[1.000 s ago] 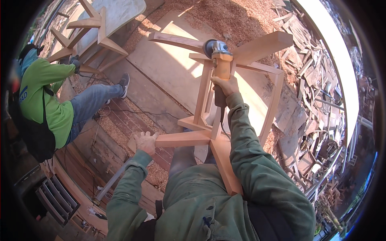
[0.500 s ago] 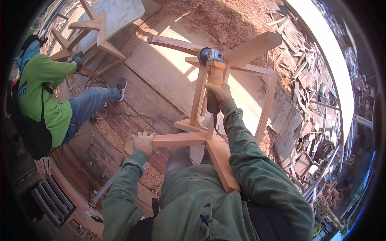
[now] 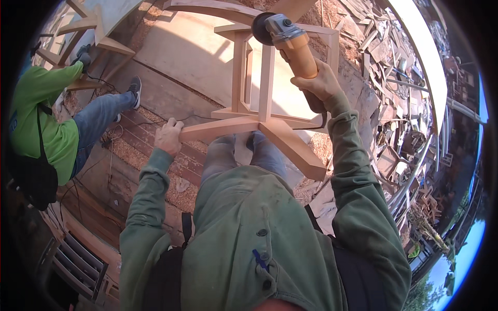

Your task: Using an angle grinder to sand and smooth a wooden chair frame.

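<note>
An unpainted wooden chair frame point(image 3: 223, 127) stands in front of me, with several bare legs and rails jutting out at angles. My left hand point(image 3: 168, 137) is closed around the end of its left-pointing leg. In my right hand point(image 3: 327, 84) is an angle grinder point(image 3: 299, 52) with a yellow body and a silver head. Its dark round disc point(image 3: 263, 29) points up and left, overlapping the frame's upper rails in view; whether it touches the wood I cannot tell. The grinder's rear end and cord run down below my right hand.
At left, a co-worker in a green shirt point(image 3: 46, 98) has a gloved hand point(image 3: 83, 58) at another wooden frame point(image 3: 111, 45). Sawdust and boards point(image 3: 176, 72) cover the ground. Wood offcuts point(image 3: 386, 119) are heaped at right. A dark cord point(image 3: 140, 123) crosses the ground.
The grinder in my right hand has swung right and tilted, its head now leaning up-left. My left hand still holds the leg. The whole view has shifted, so the frame sits higher.
</note>
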{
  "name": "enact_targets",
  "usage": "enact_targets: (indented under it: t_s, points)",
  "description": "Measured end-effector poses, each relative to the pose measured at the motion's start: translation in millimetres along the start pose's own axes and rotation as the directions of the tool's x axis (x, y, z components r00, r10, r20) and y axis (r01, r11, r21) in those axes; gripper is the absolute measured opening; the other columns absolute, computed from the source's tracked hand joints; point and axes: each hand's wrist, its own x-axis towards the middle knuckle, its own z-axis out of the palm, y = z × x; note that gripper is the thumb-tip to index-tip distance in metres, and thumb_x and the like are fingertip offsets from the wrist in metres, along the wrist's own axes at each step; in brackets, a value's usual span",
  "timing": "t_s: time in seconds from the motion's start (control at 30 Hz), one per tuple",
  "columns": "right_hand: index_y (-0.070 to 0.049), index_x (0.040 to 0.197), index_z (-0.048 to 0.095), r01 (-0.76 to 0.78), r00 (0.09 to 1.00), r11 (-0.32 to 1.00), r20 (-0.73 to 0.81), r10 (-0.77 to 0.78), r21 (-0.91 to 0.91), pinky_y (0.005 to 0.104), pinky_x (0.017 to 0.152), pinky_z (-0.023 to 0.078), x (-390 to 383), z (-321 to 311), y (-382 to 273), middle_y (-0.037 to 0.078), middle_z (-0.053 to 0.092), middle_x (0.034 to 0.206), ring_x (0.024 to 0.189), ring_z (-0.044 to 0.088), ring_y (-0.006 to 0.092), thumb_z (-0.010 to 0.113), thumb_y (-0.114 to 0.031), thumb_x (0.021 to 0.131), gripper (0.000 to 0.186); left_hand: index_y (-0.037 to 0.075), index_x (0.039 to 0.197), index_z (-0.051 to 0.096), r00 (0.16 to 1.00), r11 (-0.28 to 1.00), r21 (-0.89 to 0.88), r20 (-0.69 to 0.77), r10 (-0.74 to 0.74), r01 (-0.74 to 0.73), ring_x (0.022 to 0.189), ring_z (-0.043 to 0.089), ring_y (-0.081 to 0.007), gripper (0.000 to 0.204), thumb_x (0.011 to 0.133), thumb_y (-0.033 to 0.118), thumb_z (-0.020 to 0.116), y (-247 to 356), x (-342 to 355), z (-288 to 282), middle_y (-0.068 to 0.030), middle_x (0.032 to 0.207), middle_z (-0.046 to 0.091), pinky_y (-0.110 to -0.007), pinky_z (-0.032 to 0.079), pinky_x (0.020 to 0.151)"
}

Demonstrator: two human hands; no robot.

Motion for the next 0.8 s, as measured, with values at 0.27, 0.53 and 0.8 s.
enact_targets:
  t_s: [0.27,0.53,0.8]
  points:
    - [0.001,0.095,0.061,-0.070,0.969,0.997,-0.234,0.075,0.031,0.0256,0.058,0.049,-111.0,-66.2,30.9,0.004,0.062,0.078,0.063,0.060,0.0113,0.075,-0.016,0.071,0.033,0.007,0.100,0.063,0.933,0.937,-0.239,-0.315,0.174,-0.255,0.094,0.060,-0.0315,0.042,0.061,0.003,0.078,-2.0,-6.1,1.8,-0.0094,0.099,0.060,-0.039,0.051,0.083]
    - [0.001,0.092,0.061,-0.198,0.869,0.970,-0.432,0.241,0.143,0.0260,0.056,0.048,-231.3,-56.1,62.9,0.004,0.061,0.071,0.060,0.059,0.0133,0.074,-0.016,0.073,0.028,0.008,0.100,0.066,0.947,0.899,-0.372,-0.299,0.117,-0.229,0.092,0.062,-0.0293,0.042,0.060,0.005,0.079,14.6,-4.3,-4.4,-0.0091,0.097,0.061,-0.037,0.051,0.082]
    - [0.004,0.094,0.058,0.062,0.877,0.966,-0.476,0.067,0.251,0.0290,0.058,0.050,-294.9,-41.2,45.3,0.010,0.061,0.076,0.063,0.061,0.0179,0.071,-0.017,0.071,0.034,0.009,0.105,0.067,0.915,0.878,-0.327,-0.323,0.242,-0.348,0.088,0.063,-0.0274,0.044,0.062,0.005,0.079,22.2,-3.1,-8.7,-0.0087,0.096,0.062,-0.035,0.052,0.079]
